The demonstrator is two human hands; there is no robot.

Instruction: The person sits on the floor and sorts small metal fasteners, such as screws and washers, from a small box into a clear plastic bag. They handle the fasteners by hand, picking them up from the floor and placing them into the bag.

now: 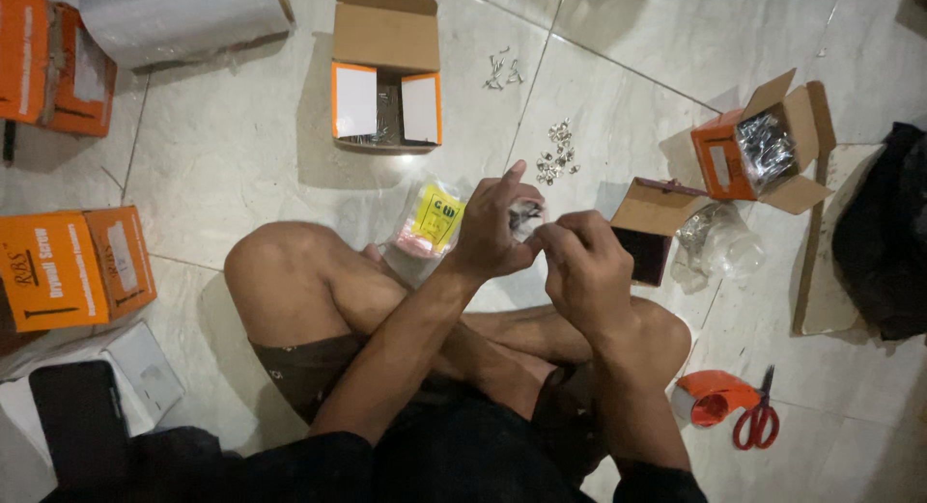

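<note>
Now both hands meet above the crossed legs: left hand [492,228] and right hand [579,262] each keep a narrow grip pinching one small clear bag [526,216]; packets [430,223] lie beside.

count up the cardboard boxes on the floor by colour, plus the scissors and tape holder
orange boxes: 4 — two at far left, one open at top middle, one open at right
dark box, open: 1
white boxes: 1
red-handled scissors: 1
orange tape holder: 1
total: 8
</note>
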